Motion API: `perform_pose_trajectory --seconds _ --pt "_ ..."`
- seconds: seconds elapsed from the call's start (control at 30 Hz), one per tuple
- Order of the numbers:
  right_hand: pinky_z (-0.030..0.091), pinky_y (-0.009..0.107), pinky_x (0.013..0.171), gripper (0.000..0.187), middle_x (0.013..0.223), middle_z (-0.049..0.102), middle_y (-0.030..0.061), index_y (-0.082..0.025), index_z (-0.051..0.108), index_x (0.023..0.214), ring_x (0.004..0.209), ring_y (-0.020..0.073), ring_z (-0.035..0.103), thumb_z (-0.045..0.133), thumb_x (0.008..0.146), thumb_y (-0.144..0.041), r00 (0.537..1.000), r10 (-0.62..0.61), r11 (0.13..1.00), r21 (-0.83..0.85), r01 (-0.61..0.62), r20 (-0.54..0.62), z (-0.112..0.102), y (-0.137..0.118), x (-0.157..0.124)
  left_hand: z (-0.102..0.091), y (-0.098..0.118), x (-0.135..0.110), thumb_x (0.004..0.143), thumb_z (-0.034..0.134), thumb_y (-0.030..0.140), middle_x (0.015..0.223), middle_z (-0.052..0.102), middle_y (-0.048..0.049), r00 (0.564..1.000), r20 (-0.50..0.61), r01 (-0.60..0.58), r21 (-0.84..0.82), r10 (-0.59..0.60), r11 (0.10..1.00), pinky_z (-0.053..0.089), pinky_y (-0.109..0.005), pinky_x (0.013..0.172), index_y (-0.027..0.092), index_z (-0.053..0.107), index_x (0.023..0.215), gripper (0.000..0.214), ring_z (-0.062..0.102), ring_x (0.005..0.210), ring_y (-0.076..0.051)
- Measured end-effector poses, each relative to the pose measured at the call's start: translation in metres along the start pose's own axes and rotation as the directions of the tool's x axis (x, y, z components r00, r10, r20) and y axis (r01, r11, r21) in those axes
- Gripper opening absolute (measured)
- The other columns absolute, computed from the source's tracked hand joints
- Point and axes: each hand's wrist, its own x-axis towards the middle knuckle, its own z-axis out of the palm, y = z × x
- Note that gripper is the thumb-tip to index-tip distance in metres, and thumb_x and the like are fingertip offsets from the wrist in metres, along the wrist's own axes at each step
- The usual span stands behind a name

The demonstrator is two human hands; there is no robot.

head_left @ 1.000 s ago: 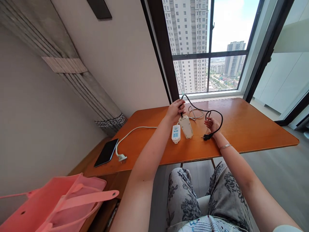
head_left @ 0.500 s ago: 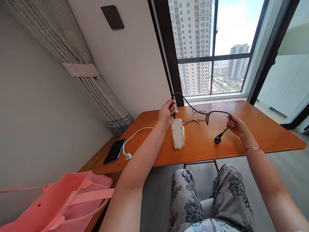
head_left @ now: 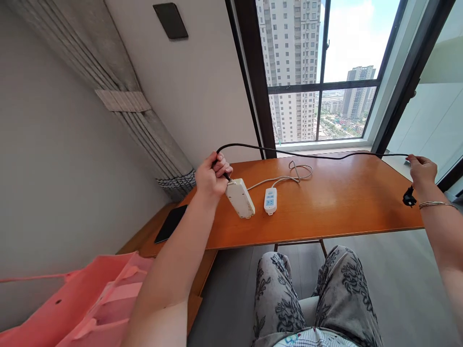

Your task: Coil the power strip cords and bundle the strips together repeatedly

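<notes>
My left hand (head_left: 213, 173) is closed on a black power cord (head_left: 296, 153) where it comes out of a white power strip (head_left: 240, 198). The strip hangs tilted below the fist, its underside facing me. Far to the right, my right hand (head_left: 422, 169) pinches the same cord near its other end. The black plug (head_left: 409, 197) dangles beneath those fingers. Between the hands the cord runs nearly straight, above the table. A smaller white power strip (head_left: 270, 201) with a thin white cord (head_left: 285, 178) lies on the table, sockets up.
The brown wooden table (head_left: 333, 202) reaches toward the window. A black tablet or phone (head_left: 170, 223) lies at its left end, partly behind my left arm. A pink bag (head_left: 83, 299) stands at the lower left, near the grey curtain (head_left: 144, 130).
My hands have moved apart, left hand leftward with the strip, right hand rightward with the plug end. The cord's loop has straightened. The smaller strip is now uncovered.
</notes>
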Motion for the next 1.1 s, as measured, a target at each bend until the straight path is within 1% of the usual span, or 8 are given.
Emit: perform_pose_trajectory --seconds 0.13,0.27,0.4,0.53,0.7,0.93,1.03,1.1 --pt "0.038 0.040 0.062 0.030 0.057 0.048 0.0080 -0.023 0.062 0.078 0.064 0.0262 0.051 0.048 0.086 -0.048 0.958 0.146 0.918 -0.328 -0.224 -0.247 0.000 0.002 0.001 0.004 -0.001 -0.005 0.103 0.029 0.016 0.043 0.024 0.0078 0.998 0.062 0.011 -0.014 -0.010 1.000 0.030 -0.018 0.044 0.017 0.044 0.061 0.045 0.015 0.036 -0.004" --pt "0.044 0.044 0.075 0.021 0.084 0.065 0.0170 -0.020 0.066 0.086 0.086 0.0319 0.059 0.051 0.083 -0.035 0.961 0.202 0.834 -0.481 -0.270 -0.188 0.022 0.002 0.001 0.015 -0.008 -0.009 0.103 0.028 0.017 0.043 0.023 0.0079 0.990 0.133 0.054 -0.003 -0.053 0.999 0.031 -0.018 0.044 0.017 0.044 0.061 0.045 0.014 0.035 -0.005" --pt "0.038 0.056 0.099 0.023 0.117 0.064 0.0222 -0.016 0.069 0.096 0.118 0.0398 0.054 0.058 0.080 -0.027 0.990 0.138 0.850 -0.511 -0.128 -0.018 0.056 -0.010 -0.011 0.024 -0.023 -0.018 0.101 0.038 0.022 0.045 0.024 0.0088 0.973 0.200 0.110 0.039 -0.116 0.993 0.033 -0.015 0.045 0.017 0.045 0.062 0.040 0.018 0.035 -0.004" --pt "0.036 0.048 0.108 0.030 0.128 0.062 0.0170 -0.018 0.068 0.110 0.125 0.0310 0.052 0.054 0.090 -0.035 0.977 -0.046 0.934 -0.338 0.116 0.207 0.105 -0.040 -0.042 0.036 -0.041 -0.030 0.099 0.048 0.026 0.046 0.024 0.0095 0.949 0.260 0.163 0.089 -0.180 0.983 0.034 -0.015 0.046 0.016 0.047 0.062 0.038 0.018 0.036 -0.003" --pt "0.037 0.043 0.113 0.052 0.141 0.058 0.0097 -0.024 0.059 0.130 0.132 0.0243 0.051 0.048 0.093 -0.058 0.853 -0.229 0.971 0.173 0.166 0.470 0.161 -0.088 -0.096 0.051 -0.061 -0.040 0.096 0.055 0.029 0.046 0.022 0.0094 0.927 0.310 0.179 0.123 -0.209 0.976 0.036 -0.017 0.045 0.017 0.049 0.062 0.036 0.019 0.036 -0.003" --pt "0.047 0.040 0.098 0.047 0.102 0.073 0.0088 -0.017 0.070 0.096 0.101 0.0237 0.065 0.050 0.089 -0.060 0.624 -0.238 0.966 0.247 0.074 0.744 0.185 -0.110 -0.139 0.056 -0.080 -0.046 0.096 0.057 0.034 0.047 0.023 0.0090 0.913 0.337 0.217 0.081 -0.232 0.973 0.038 -0.018 0.049 0.017 0.053 0.064 0.036 0.022 0.038 -0.004" --pt "0.050 0.034 0.081 0.045 0.083 0.070 0.0055 -0.017 0.068 0.092 0.081 0.0196 0.064 0.045 0.092 -0.055 0.609 -0.209 0.976 0.200 0.084 0.765 0.186 -0.103 -0.149 0.054 -0.085 -0.048 0.095 0.058 0.033 0.047 0.026 0.0086 0.899 0.370 0.220 0.083 -0.235 0.972 0.040 -0.019 0.051 0.017 0.055 0.067 0.033 0.025 0.038 -0.004" --pt "0.050 0.031 0.074 0.046 0.075 0.067 0.0036 -0.017 0.067 0.095 0.072 0.0176 0.063 0.038 0.096 -0.051 0.661 -0.180 0.983 0.155 0.097 0.729 0.185 -0.101 -0.153 0.053 -0.089 -0.048 0.094 0.060 0.031 0.047 0.030 0.0081 0.891 0.394 0.207 0.090 -0.226 0.974 0.042 -0.020 0.052 0.017 0.056 0.068 0.029 0.027 0.039 -0.004"
